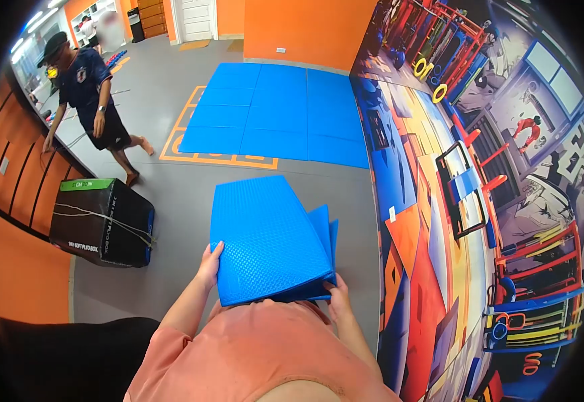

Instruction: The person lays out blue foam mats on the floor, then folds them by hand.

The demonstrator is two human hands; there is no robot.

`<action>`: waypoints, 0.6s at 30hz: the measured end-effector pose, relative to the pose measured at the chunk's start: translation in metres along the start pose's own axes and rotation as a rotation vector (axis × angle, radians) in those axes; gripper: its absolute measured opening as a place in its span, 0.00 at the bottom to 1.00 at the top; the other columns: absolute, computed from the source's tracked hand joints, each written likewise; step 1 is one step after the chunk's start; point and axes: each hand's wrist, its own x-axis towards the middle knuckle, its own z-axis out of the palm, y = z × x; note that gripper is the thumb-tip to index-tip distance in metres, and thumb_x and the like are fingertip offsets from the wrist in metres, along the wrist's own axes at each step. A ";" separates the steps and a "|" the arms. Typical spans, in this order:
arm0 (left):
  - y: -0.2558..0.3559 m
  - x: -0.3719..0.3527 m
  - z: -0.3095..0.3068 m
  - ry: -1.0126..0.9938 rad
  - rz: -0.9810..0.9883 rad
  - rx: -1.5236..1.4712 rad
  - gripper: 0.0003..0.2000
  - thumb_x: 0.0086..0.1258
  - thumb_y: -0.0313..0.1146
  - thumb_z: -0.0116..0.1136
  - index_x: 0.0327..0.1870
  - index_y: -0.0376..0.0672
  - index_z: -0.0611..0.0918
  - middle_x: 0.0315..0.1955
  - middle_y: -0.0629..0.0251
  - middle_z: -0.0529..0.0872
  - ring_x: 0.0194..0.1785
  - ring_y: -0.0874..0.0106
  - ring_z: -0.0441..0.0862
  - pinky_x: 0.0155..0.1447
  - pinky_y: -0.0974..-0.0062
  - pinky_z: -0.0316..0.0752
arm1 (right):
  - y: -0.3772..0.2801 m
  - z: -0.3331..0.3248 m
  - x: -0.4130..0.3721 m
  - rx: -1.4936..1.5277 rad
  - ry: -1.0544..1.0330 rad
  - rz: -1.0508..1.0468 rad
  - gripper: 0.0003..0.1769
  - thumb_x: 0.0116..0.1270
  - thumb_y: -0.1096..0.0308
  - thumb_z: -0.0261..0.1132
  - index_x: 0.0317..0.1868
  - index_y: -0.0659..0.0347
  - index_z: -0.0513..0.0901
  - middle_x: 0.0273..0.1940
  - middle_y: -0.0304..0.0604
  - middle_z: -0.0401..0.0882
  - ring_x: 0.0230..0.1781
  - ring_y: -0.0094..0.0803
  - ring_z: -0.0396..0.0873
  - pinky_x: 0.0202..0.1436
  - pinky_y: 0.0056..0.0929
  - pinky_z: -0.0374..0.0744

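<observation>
Against my body I carry a blue folding foam mat [265,234] with a textured top and several panels fanned out at its right side. My left hand [210,262] grips its left edge, thumb on top and the other fingers hidden underneath. At the lower right corner, my right hand [336,293] is closed on the edges of the panels. Farther ahead, blue mats [278,110] lie flat on the grey floor, apart from the one I hold.
A black plyo box [101,224] with a rope over it stands at left. A person [88,97] in dark clothes walks behind it, beside an orange slatted panel [17,157]. Along the right runs a mural wall [426,221]. Orange floor markings [218,159] border the laid mats.
</observation>
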 end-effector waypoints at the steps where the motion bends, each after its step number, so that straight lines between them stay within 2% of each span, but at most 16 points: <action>1: 0.004 0.010 0.002 -0.009 0.012 0.010 0.24 0.80 0.46 0.57 0.69 0.42 0.72 0.58 0.54 0.84 0.57 0.62 0.83 0.62 0.58 0.80 | 0.001 -0.007 0.011 -0.014 0.054 0.006 0.22 0.72 0.80 0.56 0.65 0.61 0.78 0.51 0.39 0.85 0.50 0.29 0.82 0.52 0.31 0.82; 6: 0.033 0.053 0.005 0.105 0.060 0.015 0.23 0.80 0.46 0.58 0.66 0.41 0.73 0.54 0.56 0.85 0.54 0.63 0.84 0.59 0.58 0.82 | -0.010 -0.040 0.060 -0.049 0.194 0.091 0.26 0.70 0.77 0.54 0.68 0.58 0.75 0.52 0.41 0.81 0.50 0.34 0.81 0.50 0.38 0.83; 9: 0.061 0.094 -0.012 0.188 0.128 0.017 0.22 0.79 0.46 0.59 0.64 0.40 0.74 0.52 0.57 0.85 0.52 0.64 0.84 0.56 0.58 0.83 | -0.028 -0.057 0.099 0.060 0.311 0.149 0.28 0.69 0.74 0.56 0.70 0.55 0.72 0.54 0.43 0.80 0.51 0.40 0.81 0.48 0.41 0.83; 14: 0.149 0.158 -0.036 0.281 0.233 -0.019 0.16 0.77 0.42 0.62 0.56 0.41 0.78 0.43 0.61 0.85 0.44 0.65 0.85 0.51 0.60 0.84 | -0.071 -0.074 0.197 0.047 0.216 0.136 0.25 0.68 0.72 0.59 0.66 0.54 0.76 0.52 0.41 0.81 0.50 0.37 0.82 0.48 0.40 0.82; 17: 0.203 0.180 -0.050 0.253 0.154 -0.222 0.12 0.73 0.39 0.61 0.47 0.39 0.82 0.39 0.60 0.86 0.41 0.63 0.86 0.50 0.58 0.85 | -0.124 -0.070 0.256 0.048 0.163 0.067 0.22 0.68 0.71 0.61 0.63 0.54 0.78 0.51 0.39 0.82 0.49 0.34 0.82 0.48 0.39 0.81; 18: 0.231 0.159 -0.029 0.275 0.152 -0.241 0.14 0.69 0.39 0.62 0.47 0.39 0.82 0.40 0.59 0.86 0.41 0.62 0.85 0.51 0.58 0.85 | -0.143 -0.068 0.275 0.047 0.155 0.013 0.21 0.67 0.70 0.62 0.61 0.54 0.78 0.50 0.39 0.82 0.48 0.33 0.82 0.49 0.39 0.81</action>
